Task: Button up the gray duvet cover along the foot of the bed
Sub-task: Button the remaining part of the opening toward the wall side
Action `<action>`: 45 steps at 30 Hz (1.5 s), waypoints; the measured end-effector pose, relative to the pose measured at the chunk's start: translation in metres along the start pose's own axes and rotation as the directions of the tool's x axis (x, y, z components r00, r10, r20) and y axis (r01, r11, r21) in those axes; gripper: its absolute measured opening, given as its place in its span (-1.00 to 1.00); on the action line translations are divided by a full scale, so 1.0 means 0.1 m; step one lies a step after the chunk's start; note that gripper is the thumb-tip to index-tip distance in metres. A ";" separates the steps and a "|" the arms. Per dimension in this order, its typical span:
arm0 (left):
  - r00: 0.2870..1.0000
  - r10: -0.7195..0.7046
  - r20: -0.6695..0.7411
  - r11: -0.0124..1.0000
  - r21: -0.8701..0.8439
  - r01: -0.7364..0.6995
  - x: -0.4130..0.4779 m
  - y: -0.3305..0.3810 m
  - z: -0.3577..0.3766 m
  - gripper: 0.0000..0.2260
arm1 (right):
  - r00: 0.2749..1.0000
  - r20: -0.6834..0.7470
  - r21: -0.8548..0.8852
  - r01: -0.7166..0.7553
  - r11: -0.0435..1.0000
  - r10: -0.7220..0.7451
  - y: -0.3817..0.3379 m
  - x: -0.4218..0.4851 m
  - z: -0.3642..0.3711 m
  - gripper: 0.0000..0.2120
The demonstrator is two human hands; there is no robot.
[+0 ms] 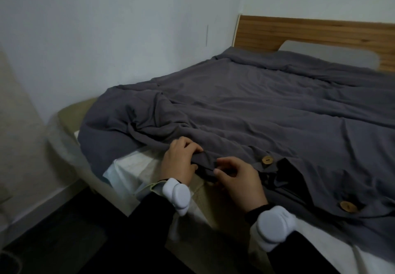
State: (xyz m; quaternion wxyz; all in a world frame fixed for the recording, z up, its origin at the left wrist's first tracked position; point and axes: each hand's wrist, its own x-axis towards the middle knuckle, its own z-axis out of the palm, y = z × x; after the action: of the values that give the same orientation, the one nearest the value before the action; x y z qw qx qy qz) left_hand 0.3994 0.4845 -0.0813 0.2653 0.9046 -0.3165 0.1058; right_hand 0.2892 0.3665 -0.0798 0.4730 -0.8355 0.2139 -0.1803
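— Where is the gray duvet cover (256, 113) laid?
— Over the bed (132, 166); its foot edge is pinched by the left grip (179, 160) and, seemingly, by the right grip (239, 179), beside a wooden button (267, 160).

Duvet cover (256, 107): gray woven cloth, matt, heavily creased. Upper button (267, 160) and lower button (348, 206): wood-look, light brown, smooth. Headboard (310, 32): wood with visible horizontal grain, matt. Pillow (329, 56): pale gray cloth, smooth. Wall (106, 27): painted, matt. Left wrist unit (176, 194) and right wrist unit (271, 226): white, smooth, plastic-looking.
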 end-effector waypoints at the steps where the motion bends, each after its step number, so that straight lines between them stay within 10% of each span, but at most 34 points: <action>1: 1.000 0.003 -0.016 1.000 0.014 -0.003 0.01 0.00 0.02 -0.63 | 0.997 -0.033 -0.067 0.063 0.996 -0.065 0.00 0.02 0.03 -0.74; 9: 0.995 -0.001 -0.096 0.995 -0.102 -0.008 0.11 -0.10 0.08 -0.73 | 0.951 -0.092 -0.264 0.262 0.928 -0.295 0.02 0.26 0.02 -0.74; 17: 0.971 -0.196 -0.140 0.970 -0.174 0.170 0.19 -0.32 0.02 -0.84 | 0.971 -0.182 0.226 0.198 0.954 -0.158 -0.07 0.41 -0.05 -0.80; 21: 0.936 -0.351 -0.041 0.847 -0.439 0.299 0.20 -0.41 -0.05 -0.85 | 0.975 0.128 0.399 0.116 0.910 -0.181 -0.24 0.31 0.15 -0.83; 26: 0.923 -0.386 0.000 0.800 -0.498 0.335 0.22 -0.50 -0.06 -0.86 | 0.954 0.189 -0.206 0.269 0.941 -0.231 -0.12 0.30 0.54 -0.70; 32: 0.914 -0.403 -0.044 0.788 -0.524 0.322 0.29 -0.42 -0.06 -0.84 | 0.962 0.002 -0.420 0.250 0.872 -0.274 -0.16 0.36 0.71 -0.74; 45: 0.897 -0.441 -0.005 0.665 -0.673 0.324 0.33 -0.32 -0.03 -0.89 | 0.967 -0.028 -0.310 0.233 0.922 -0.254 -0.12 0.49 0.67 -0.91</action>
State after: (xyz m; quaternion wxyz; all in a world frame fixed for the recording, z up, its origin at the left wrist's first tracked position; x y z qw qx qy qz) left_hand 0.4449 0.4903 -0.0806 0.6071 0.7867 -0.1120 0.0052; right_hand 0.3663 0.3936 -0.0972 0.3051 -0.9119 0.1495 -0.2304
